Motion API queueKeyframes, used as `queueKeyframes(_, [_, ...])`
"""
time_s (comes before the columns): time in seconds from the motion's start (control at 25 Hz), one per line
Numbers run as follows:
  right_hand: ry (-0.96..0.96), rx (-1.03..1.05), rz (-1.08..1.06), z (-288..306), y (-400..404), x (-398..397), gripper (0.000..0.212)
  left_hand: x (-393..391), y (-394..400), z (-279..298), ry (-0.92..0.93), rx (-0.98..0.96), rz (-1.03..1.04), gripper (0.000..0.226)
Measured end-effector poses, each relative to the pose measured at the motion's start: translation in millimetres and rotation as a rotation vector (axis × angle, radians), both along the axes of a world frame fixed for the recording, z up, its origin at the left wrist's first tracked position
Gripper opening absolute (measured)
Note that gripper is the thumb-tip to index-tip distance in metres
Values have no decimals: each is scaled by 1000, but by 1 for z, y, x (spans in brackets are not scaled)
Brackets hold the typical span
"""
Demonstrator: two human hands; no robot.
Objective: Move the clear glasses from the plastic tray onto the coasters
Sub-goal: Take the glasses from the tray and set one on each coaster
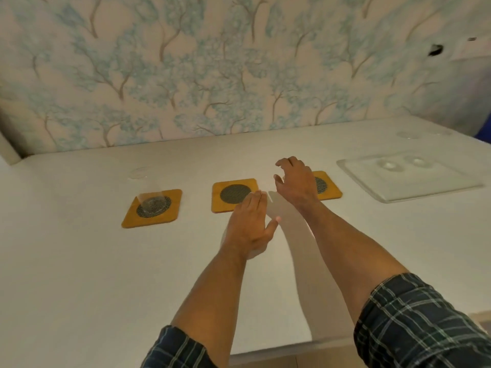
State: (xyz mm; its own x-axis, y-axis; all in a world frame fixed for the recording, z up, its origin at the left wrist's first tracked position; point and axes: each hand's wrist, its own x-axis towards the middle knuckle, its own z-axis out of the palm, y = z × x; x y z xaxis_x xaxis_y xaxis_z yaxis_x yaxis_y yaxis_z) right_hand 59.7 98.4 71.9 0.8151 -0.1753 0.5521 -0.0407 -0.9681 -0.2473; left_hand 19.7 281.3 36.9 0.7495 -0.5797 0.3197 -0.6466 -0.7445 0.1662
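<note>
Three yellow coasters with dark round centres lie in a row on the white table. The left coaster (152, 209) carries a clear glass (151, 191). The middle coaster (233, 193) is bare. My left hand (251, 227) hovers open over its near right corner, holding nothing. My right hand (295, 181) is open with fingers curled, above the left part of the right coaster (325, 185). The clear plastic tray (403, 179) lies at the right with two clear glasses (389, 164) (418, 161) standing on it, faint and hard to make out.
A wall with blue tree wallpaper (212, 75) rises directly behind the table. The table's front edge (265, 349) runs below my forearms. Plaid sleeves cover both of my upper arms.
</note>
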Motion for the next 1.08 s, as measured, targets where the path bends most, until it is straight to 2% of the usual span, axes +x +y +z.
queueKeyframes(0.32, [-30, 7, -263, 6, -122, -58, 35, -18, -116, -2, 88, 68, -206, 81])
queueKeyframes(0.6, [-22, 53, -468, -1, -198, -94, 38, -47, -187, -18, 197, 1, -307, 83])
queueKeyframes(0.76, [-17, 173, -579, -8, -236, -103, 44, -49, -220, -27, 240, 57, -321, 85])
queueKeyframes(0.96, [9, 244, -613, -13, -271, -102, 44, -40, -253, -34, 282, 52, -288, 89])
queueKeyframes(1.08, [44, 280, -620, -5, -287, -90, 52, -33, -261, -40, 258, 84, -262, 92])
